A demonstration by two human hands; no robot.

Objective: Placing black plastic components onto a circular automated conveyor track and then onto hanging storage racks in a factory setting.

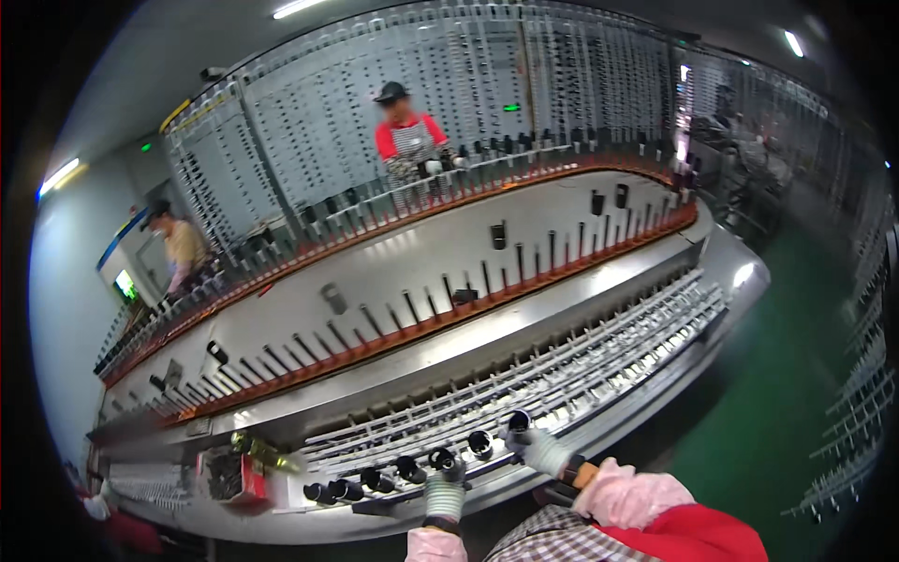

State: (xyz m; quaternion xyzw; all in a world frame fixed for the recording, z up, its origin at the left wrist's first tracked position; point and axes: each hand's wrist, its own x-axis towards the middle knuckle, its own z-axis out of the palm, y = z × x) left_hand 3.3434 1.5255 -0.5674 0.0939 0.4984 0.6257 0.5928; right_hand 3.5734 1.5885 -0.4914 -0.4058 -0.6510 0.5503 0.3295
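Observation:
In a grey-white glove, my left hand (445, 493) is closed round a black cup-shaped part (441, 458) at the rack's near edge. My right hand (545, 452), gloved alike, grips another black cup-shaped part (518, 421) farther right. Between the hands, one more black cup (480, 444) sits with its open end up on the pale metal rack (599, 379). Several similar cups, among them a black cup (377, 480), line the rack's near edge to the left of my left hand. My fingertips are partly hidden behind the parts and gloves.
A red box (231, 475) of small dark pieces stands left of the rack, beside a yellowish bottle-like object (267, 453). Beyond runs a looping conveyor (440, 330) with upright rods, some bearing black parts. Across it a person in red (409, 140) works; another person (178, 245) stands far left.

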